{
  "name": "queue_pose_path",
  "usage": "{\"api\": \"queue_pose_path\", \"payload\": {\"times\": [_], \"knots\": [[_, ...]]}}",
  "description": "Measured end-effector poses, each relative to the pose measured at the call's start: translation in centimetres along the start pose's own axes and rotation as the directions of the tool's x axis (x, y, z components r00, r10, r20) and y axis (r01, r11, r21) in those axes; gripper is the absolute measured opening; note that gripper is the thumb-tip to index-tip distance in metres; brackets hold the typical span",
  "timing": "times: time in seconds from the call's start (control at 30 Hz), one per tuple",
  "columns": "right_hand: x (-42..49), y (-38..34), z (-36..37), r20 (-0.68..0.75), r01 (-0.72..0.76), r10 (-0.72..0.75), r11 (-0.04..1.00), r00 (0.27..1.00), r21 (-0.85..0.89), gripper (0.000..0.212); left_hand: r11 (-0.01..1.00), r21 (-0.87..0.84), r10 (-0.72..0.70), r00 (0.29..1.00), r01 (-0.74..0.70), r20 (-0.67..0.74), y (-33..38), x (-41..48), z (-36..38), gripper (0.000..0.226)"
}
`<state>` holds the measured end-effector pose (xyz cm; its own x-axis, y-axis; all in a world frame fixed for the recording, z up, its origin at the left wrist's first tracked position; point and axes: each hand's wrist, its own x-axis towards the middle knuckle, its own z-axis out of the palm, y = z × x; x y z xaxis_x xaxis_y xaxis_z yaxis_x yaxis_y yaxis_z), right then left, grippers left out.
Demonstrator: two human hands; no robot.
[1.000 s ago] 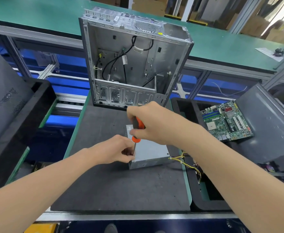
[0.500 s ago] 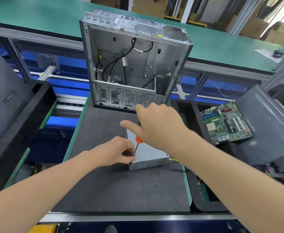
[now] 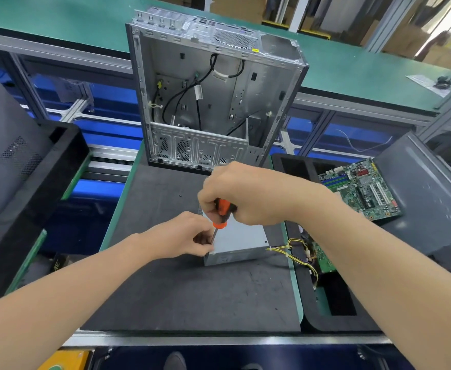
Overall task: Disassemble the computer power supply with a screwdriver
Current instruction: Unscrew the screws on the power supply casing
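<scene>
Power supply, a flat grey sheet-metal box (image 3: 241, 241), lies on the dark grey foam mat (image 3: 192, 289), directly under and to the right of both sets of fingers. Orange-and-black-handled screwdriver (image 3: 223, 212) stands near upright, thin steel shaft running down to the box's near-left top corner. Tip and screw are hidden behind the left fingers. Right hand (image 3: 245, 193) wraps the handle from above, fingers curled tight round it. Left hand (image 3: 181, 236) pinches low on the shaft, fingertips (image 3: 205, 240) together at the corner, steadying the tip.

Change: half a second ago the right fingers were spread off the handle, forefinger out; a second ago they were wrapped as now. Grip, release, re-grip reads as one turn cycle on the same screw. Box unmoved, left pinch unmoved.

Judgement: unscrewing in progress, early in the teardown, cover not yet off. Next move needs another twist with downward pressure. Risk is the tip slipping out of the screw head.

Yellow and black wire bundle (image 3: 291, 249) trails from the box's right end, away from the fingers, into the black foam tray (image 3: 315, 324). Beyond the right knuckles a bare silver computer case (image 3: 213, 97) stands upright and open at the mat's far edge. Right of the right wrist, green motherboard (image 3: 363, 190) rests beside a grey metal side panel (image 3: 427, 198).
</scene>
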<state>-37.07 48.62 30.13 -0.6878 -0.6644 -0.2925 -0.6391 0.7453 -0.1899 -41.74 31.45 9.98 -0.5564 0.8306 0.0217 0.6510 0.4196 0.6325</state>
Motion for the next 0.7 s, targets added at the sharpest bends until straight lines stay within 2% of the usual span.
{"api": "queue_pose_path", "payload": {"times": [0.07,0.1,0.13,0.17,0.2,0.27,0.3,0.33,0.43,0.53,0.6,0.63,0.7], "knots": [[0.2,0.0,0.5,-0.017,0.014,-0.013,0.999,1.0,0.032,0.04,1.0,-0.008,-0.011,1.0,0.011,0.002,0.0,-0.1,0.0,0.023],[0.1,-0.1,0.8,-0.042,-0.006,0.008,0.998,0.999,0.065,0.032,1.0,-0.01,-0.016,1.0,0.016,0.0,0.0,-0.1,0.1,0.022],[0.1,-0.2,1.2,-0.083,-0.053,0.058,0.996,0.995,0.07,0.019,1.0,-0.011,-0.021,1.0,0.021,-0.002,0.1,-0.1,0.1,0.02],[0.1,-0.4,1.6,-0.137,-0.152,0.156,0.987,0.978,0.043,0.019,0.999,-0.017,-0.032,0.999,0.032,-0.001,0.2,-0.1,0.1,0.02],[0.2,-0.5,2.0,-0.197,-0.308,0.299,0.951,0.934,-0.019,0.036,0.999,-0.025,-0.044,0.999,0.044,-0.002,0.3,-0.1,0.1,0.021],[0.6,-1.0,2.1,-0.275,-0.622,0.571,0.767,0.774,-0.158,0.069,0.997,-0.031,-0.065,0.998,0.065,-0.01,0.4,-0.1,0.1,0.027],[0.8,-1.2,2.1,-0.293,-0.688,0.629,0.704,0.72,-0.176,0.075,0.997,-0.029,-0.07,0.997,0.069,-0.014,0.4,-0.1,0.1,0.028],[0.9,-1.1,2.2,-0.29,-0.704,0.649,0.693,0.703,-0.155,0.073,0.997,-0.028,-0.07,0.997,0.069,-0.016,0.4,-0.1,0.1,0.029],[0.7,-0.7,1.9,-0.244,-0.581,0.547,0.809,0.801,-0.093,0.052,0.998,-0.024,-0.063,0.998,0.062,-0.026,0.5,-0.1,0.1,0.031],[0.2,-0.5,1.6,-0.184,-0.348,0.335,0.936,0.924,-0.044,0.024,0.998,-0.025,-0.058,0.998,0.057,-0.029,0.4,0.0,0.0,0.032],[-0.3,-0.3,1.1,-0.133,-0.17,0.171,0.985,0.976,0.02,0.012,0.999,-0.016,-0.039,0.999,0.039,-0.022,0.2,0.0,0.0,0.03],[-0.4,-0.2,0.7,-0.105,-0.091,0.094,0.995,0.99,0.033,0.012,1.0,-0.011,-0.026,0.999,0.026,-0.019,0.1,0.0,0.0,0.028],[-0.5,-0.2,0.3,-0.036,0.007,-0.006,1.0,0.999,0.016,0.03,1.0,-0.009,-0.014,1.0,0.014,-0.006,0.0,0.0,0.1,0.023]]}}
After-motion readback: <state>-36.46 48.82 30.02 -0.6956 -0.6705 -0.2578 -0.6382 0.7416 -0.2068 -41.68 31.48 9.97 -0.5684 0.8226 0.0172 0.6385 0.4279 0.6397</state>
